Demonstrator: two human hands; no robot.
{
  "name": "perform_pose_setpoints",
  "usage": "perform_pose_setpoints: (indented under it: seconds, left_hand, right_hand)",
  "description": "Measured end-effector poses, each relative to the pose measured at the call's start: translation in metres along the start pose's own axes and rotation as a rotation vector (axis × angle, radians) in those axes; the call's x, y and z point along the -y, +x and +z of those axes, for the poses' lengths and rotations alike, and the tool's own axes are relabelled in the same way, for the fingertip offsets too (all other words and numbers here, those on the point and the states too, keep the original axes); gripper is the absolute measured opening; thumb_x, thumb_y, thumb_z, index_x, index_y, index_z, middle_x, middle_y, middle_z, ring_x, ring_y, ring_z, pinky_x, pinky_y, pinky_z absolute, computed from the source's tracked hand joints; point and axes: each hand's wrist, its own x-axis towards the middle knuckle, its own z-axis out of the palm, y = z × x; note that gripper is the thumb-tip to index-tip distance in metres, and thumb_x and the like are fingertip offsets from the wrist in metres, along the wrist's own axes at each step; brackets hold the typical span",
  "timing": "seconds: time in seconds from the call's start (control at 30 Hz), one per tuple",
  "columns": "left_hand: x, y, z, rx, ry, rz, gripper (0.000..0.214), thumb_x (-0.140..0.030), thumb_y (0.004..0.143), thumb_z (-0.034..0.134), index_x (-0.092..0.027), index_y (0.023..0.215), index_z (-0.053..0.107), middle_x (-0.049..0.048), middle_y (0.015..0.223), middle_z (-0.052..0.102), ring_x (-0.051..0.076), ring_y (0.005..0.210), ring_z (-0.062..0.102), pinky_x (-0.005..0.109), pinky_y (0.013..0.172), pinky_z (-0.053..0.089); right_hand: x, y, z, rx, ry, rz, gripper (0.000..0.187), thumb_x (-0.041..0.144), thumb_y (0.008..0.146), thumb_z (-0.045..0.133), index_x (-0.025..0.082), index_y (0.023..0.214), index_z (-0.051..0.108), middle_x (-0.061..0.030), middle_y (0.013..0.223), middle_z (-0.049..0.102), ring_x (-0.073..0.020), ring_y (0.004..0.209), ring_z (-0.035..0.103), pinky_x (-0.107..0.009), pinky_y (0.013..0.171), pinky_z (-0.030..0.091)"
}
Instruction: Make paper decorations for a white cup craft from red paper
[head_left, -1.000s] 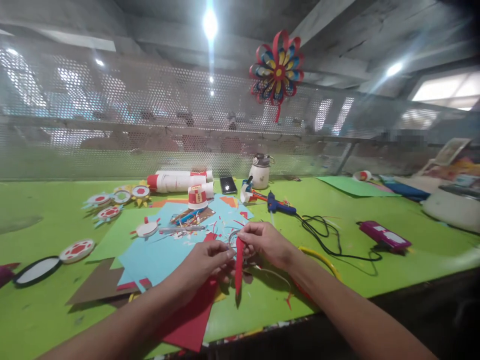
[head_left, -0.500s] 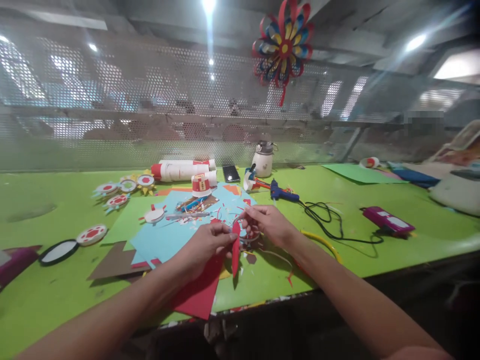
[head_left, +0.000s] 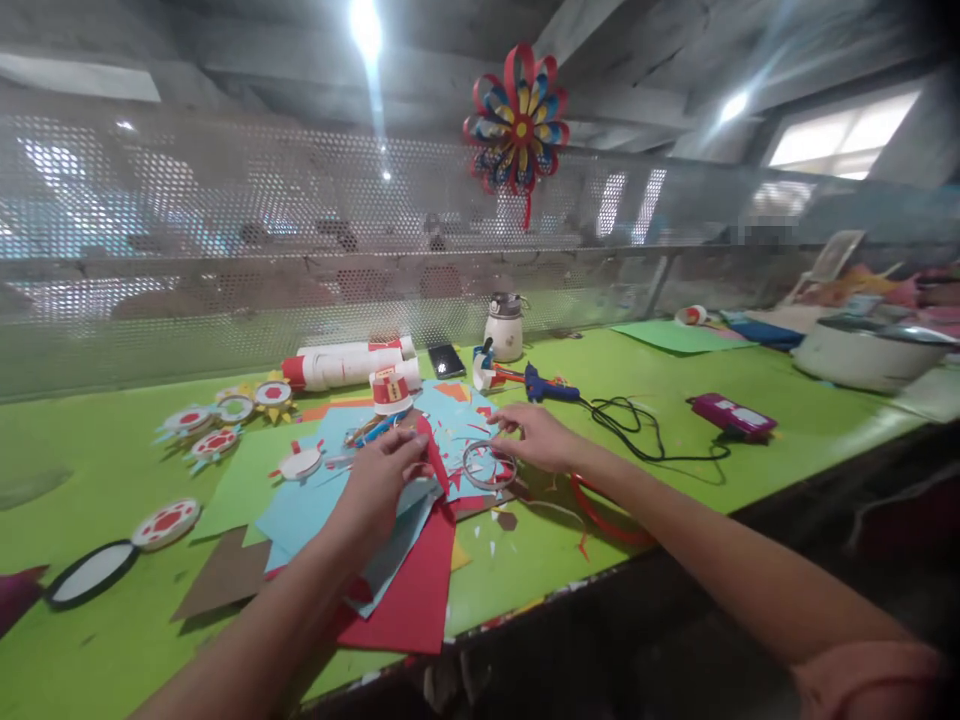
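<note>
My left hand (head_left: 386, 475) is closed with a narrow red paper piece (head_left: 433, 455) pinched between thumb and fingers. Beneath this hand a light blue paper sheet (head_left: 401, 550) has its near corner lying over a red paper sheet (head_left: 416, 600). To the right, my right hand (head_left: 540, 437) has its fingers apart above the paper scraps, with nothing visible in them. A thin pale ring (head_left: 466, 470) lies among the scraps just left of and below those fingers.
A blue glue gun (head_left: 547, 385) with a black cable runs to a purple box (head_left: 733, 416). White tubes (head_left: 337, 367), a paper cup (head_left: 391, 392), a phone (head_left: 447, 361) and a bottle (head_left: 504, 330) stand or lie behind. Paper gear shapes (head_left: 215, 445) sit left; a paper flower (head_left: 523, 130) hangs above.
My hands have moved apart, the left one going left with the red paper piece. The blue sheet's corner has shifted over the red sheet. The head view has turned right.
</note>
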Motion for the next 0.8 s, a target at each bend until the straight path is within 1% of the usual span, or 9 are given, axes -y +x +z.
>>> perform_pose_setpoints:
  seconds: [0.1,0.17,0.23,0.33,0.43,0.5,0.63,0.7,0.8]
  left_hand:
    - [-0.003,0.005,-0.005,-0.069,-0.027,0.038,0.022,-0.028,0.061,0.075,-0.015,0.069,0.059,-0.0041,0.066,0.057,0.008,0.06,0.054,0.021,0.061,0.046]
    - [-0.004,0.005,-0.006,-0.089,-0.033,0.046,0.022,-0.027,0.061,0.075,-0.016,0.069,0.058,-0.0046,0.066,0.057,0.007,0.06,0.053,0.021,0.062,0.046]
    - [-0.005,0.005,-0.006,-0.095,-0.038,0.05,0.023,-0.027,0.061,0.075,-0.015,0.071,0.059,-0.0039,0.066,0.057,0.008,0.06,0.053,0.021,0.06,0.046]
    - [-0.006,0.004,-0.005,-0.093,-0.048,0.06,0.023,-0.027,0.061,0.075,-0.015,0.072,0.059,-0.0034,0.067,0.057,0.008,0.058,0.053,0.021,0.057,0.046]
    - [-0.007,0.003,-0.004,-0.083,-0.063,0.067,0.023,-0.026,0.061,0.075,-0.015,0.072,0.059,-0.0035,0.067,0.058,0.008,0.059,0.054,0.02,0.057,0.045]
    - [-0.006,0.003,-0.003,-0.07,-0.064,0.066,0.023,-0.027,0.061,0.075,-0.015,0.072,0.058,-0.0027,0.067,0.06,0.009,0.06,0.055,0.021,0.058,0.045]
    - [-0.002,0.001,0.0,0.002,-0.022,0.055,0.023,-0.029,0.063,0.074,-0.015,0.067,0.056,-0.0018,0.062,0.058,0.011,0.058,0.054,0.023,0.056,0.045]
    - [-0.001,0.001,0.0,0.028,-0.008,0.055,0.024,-0.029,0.062,0.073,-0.015,0.066,0.055,-0.0019,0.061,0.057,0.011,0.056,0.053,0.024,0.056,0.044]
    - [0.0,0.003,-0.002,0.015,-0.006,0.058,0.025,-0.03,0.06,0.074,-0.015,0.068,0.055,-0.0018,0.063,0.057,0.011,0.057,0.054,0.024,0.056,0.044]
  right_hand:
    - [-0.003,0.01,0.002,0.059,-0.195,-0.052,0.037,0.031,0.074,0.069,0.014,0.106,0.067,-0.0164,0.112,0.062,-0.0312,0.109,0.051,-0.045,0.096,0.034]
    - [-0.003,0.017,0.005,0.117,-0.295,-0.078,0.036,0.029,0.08,0.063,0.013,0.111,0.065,-0.0179,0.118,0.06,-0.0322,0.114,0.049,-0.046,0.098,0.032]
    - [0.001,0.02,0.009,0.18,-0.375,-0.105,0.038,0.032,0.082,0.06,0.013,0.115,0.063,-0.0182,0.118,0.061,-0.0319,0.112,0.051,-0.045,0.097,0.034]
    - [0.013,0.013,0.018,0.248,-0.46,-0.15,0.055,0.049,0.08,0.06,0.016,0.123,0.058,-0.0174,0.118,0.061,-0.032,0.109,0.052,-0.044,0.093,0.037]
    - [0.023,-0.003,0.029,0.266,-0.56,-0.221,0.074,0.065,0.076,0.054,0.019,0.133,0.048,-0.0177,0.122,0.057,-0.0341,0.11,0.048,-0.045,0.088,0.04]
    - [0.025,-0.012,0.036,0.259,-0.647,-0.288,0.069,0.064,0.077,0.055,0.021,0.131,0.05,-0.0158,0.119,0.057,-0.0325,0.106,0.049,-0.044,0.085,0.041]
    - [0.021,-0.022,0.039,0.223,-0.774,-0.375,0.042,0.047,0.083,0.058,0.02,0.115,0.061,-0.0128,0.105,0.061,-0.0281,0.098,0.049,-0.04,0.082,0.04]
    - [0.018,-0.025,0.036,0.227,-0.776,-0.382,0.035,0.042,0.084,0.057,0.018,0.109,0.064,-0.0129,0.103,0.061,-0.0268,0.097,0.049,-0.039,0.082,0.039]
    - [0.013,-0.027,0.03,0.242,-0.74,-0.38,0.029,0.038,0.085,0.058,0.018,0.105,0.065,-0.0122,0.104,0.06,-0.0251,0.098,0.048,-0.038,0.085,0.037]
